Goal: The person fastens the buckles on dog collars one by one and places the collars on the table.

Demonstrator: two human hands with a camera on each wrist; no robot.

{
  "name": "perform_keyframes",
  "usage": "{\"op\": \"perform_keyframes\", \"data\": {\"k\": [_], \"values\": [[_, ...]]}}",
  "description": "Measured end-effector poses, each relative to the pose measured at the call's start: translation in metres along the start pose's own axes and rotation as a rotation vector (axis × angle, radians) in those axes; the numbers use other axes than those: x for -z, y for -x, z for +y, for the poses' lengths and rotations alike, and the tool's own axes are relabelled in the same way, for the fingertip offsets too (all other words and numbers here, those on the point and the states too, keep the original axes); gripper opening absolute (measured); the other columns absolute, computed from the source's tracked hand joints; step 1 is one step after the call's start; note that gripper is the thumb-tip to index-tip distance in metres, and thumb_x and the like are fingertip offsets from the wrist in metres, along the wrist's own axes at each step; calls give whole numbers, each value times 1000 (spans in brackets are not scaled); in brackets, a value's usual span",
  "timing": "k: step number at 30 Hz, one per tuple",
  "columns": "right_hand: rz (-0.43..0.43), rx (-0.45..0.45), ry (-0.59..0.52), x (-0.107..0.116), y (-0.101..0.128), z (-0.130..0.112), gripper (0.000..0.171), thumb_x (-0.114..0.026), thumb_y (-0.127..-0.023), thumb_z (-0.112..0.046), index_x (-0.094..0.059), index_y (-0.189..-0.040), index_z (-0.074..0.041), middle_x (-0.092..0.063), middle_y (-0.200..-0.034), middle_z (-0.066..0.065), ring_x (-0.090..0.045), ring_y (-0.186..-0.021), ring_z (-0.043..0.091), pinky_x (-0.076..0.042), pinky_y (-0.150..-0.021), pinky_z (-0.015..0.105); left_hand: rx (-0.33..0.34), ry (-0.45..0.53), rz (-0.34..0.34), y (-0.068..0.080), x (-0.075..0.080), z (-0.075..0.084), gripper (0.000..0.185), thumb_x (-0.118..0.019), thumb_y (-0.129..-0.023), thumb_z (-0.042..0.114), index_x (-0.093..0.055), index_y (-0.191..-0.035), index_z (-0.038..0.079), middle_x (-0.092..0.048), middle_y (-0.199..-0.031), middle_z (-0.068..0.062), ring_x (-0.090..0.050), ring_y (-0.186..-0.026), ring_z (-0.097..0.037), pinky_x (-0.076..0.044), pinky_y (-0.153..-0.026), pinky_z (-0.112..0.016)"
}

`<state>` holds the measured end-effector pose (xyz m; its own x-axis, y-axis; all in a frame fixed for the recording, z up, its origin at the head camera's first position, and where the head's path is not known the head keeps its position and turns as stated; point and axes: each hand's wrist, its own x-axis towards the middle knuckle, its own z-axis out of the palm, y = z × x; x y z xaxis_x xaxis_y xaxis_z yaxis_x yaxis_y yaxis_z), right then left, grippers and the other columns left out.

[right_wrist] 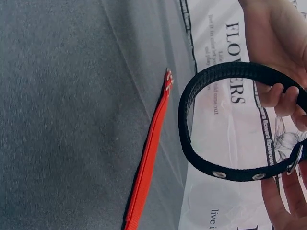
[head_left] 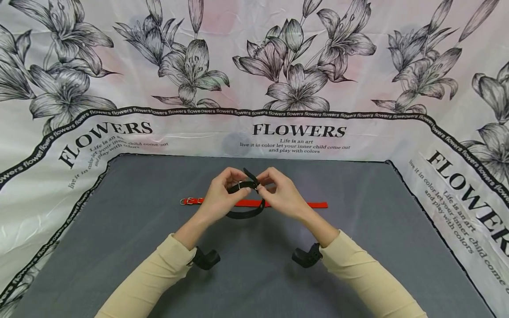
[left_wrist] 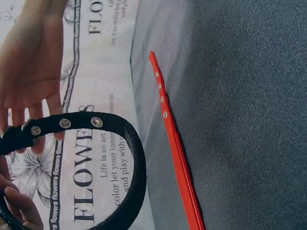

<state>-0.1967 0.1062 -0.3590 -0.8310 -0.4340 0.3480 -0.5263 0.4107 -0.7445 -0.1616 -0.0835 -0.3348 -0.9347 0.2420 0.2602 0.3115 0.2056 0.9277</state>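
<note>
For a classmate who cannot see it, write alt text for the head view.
Two hands, left hand and right hand, hold a black collar looped at its buckle above a grey mat. A red collar lies flat behind it, before a flower-printed backdrop.

A black eyeleted collar (head_left: 245, 207), looped and held off the table in both hands, metal buckle uppermost.

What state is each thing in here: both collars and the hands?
Black collar: curved into a loop, held above the cloth, tip passed through the buckle.
Red collar: unbuckled, flat, straight on the grey cloth.
Left hand: pinches the black collar.
Right hand: pinches the black collar.
</note>
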Motion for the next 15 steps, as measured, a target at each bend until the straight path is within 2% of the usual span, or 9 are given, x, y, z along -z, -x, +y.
{"op": "perform_keyframes", "data": {"k": [3, 6, 10, 13, 15], "values": [[19, 4, -11, 1, 0, 0, 15, -56, -88, -5, -56, -102, -12, -58, -100, 2, -61, -93, 14, -53, -74, 26, 19, 7, -14, -1, 2, -2, 32, -65, -84, 4, -52, -114, 0, -58, -110, -15, -57, -93, -27, -47, -79, -35], [42, 17, -21, 1, -1, -1, 17, -55, -88, -4, -56, -103, -11, -57, -102, 3, -61, -93, 14, -53, -74, 27, 17, -14, 4, -5, 5, -15, 33, -65, -86, 9, -53, -116, 4, -59, -109, -12, -57, -93, -25, -47, -76, -33], [56, 8, -38, 4, 0, -19, 16, -55, -88, 0, -56, -104, -4, -57, -103, 10, -61, -93, 21, -53, -75, 33, 83, -43, 39, -10, 7, -27, 28, -65, -87, 15, -58, -113, 7, -62, -105, -10, -59, -91, -22, -47, -75, -33], [52, -16, -45, 6, 2, -32, 16, -54, -88, 2, -55, -105, 1, -57, -104, 15, -61, -93, 27, -53, -77, 37, 141, -45, 45, -10, 7, -27, 25, -65, -87, 17, -61, -110, 8, -64, -106, -10, -60, -94, -22, -48, -78, -34], [49, -21, -35, 5, 3, -32, 18, -53, -89, 2, -54, -107, 1, -57, -105, 15, -60, -93, 27, -53, -77, 37, 141, -52, 50, -9, 7, -30, 26, -65, -87, 21, -62, -110, 11, -64, -107, -8, -60, -95, -20, -48, -80, -34]]}}
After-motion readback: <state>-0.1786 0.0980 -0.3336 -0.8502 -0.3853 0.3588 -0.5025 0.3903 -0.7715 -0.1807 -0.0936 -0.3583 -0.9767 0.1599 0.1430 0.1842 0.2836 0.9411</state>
